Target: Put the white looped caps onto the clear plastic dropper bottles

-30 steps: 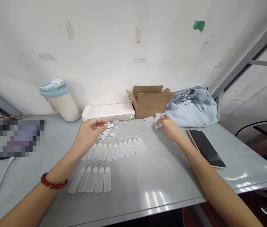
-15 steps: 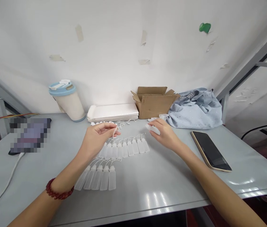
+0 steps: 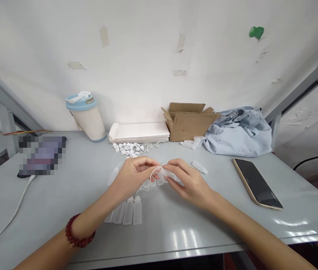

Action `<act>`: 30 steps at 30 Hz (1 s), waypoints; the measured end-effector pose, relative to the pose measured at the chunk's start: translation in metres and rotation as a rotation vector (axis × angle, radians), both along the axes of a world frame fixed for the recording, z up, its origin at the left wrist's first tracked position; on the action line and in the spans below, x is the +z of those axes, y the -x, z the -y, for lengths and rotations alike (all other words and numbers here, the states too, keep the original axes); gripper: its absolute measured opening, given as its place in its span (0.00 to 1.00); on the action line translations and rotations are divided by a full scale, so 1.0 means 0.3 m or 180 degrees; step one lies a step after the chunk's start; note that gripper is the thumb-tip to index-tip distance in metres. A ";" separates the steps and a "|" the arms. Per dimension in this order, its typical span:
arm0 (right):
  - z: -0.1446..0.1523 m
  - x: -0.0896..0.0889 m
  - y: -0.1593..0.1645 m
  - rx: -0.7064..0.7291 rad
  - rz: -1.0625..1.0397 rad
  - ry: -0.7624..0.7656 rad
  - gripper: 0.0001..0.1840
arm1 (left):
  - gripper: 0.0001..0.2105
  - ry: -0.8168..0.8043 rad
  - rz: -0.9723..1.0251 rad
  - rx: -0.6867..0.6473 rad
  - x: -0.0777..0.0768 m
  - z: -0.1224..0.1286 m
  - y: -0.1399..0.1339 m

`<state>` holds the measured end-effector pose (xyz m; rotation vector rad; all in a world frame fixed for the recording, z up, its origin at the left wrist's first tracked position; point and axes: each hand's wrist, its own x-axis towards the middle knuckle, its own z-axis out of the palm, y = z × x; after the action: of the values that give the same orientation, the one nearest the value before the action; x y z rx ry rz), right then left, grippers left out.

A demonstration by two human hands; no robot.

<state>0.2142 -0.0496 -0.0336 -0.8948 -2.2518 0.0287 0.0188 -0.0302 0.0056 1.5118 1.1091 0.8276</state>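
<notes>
My left hand (image 3: 136, 174) is pinched on a white cord (image 3: 152, 174) that curves out from its fingertips. My right hand (image 3: 191, 183) grips a small translucent plastic bottle (image 3: 171, 174), its neck end at the left fingertips. Fingers hide whether cord and bottle are joined. Under the hands lies a row of similar bottles (image 3: 113, 176), mostly covered by them. In front, another short row of bottles (image 3: 137, 212) has white cords at the necks. One loose bottle (image 3: 199, 167) lies just beyond my right hand.
Small white caps (image 3: 126, 149) and a tangle of cords (image 3: 150, 147) lie before a stack of white envelopes (image 3: 139, 131). An open cardboard box (image 3: 189, 127), blue cloth (image 3: 239, 133), tumbler (image 3: 88, 120), phone (image 3: 257, 183) and a blurred device (image 3: 44, 155) stand around the grey table (image 3: 189, 232).
My hands have come together at the middle, the right one moving left and nearer with the bottle, the left one moving right with the cord. The view has shifted slightly left.
</notes>
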 end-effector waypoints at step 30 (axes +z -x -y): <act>0.012 -0.005 0.019 0.0322 -0.0731 0.0531 0.17 | 0.08 0.0098 0.0362 -0.0291 -0.009 0.000 -0.002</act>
<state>0.2085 -0.0531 -0.0350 -0.8177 -2.0987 0.3526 0.0193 -0.0303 0.0029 1.4606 0.9584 0.8197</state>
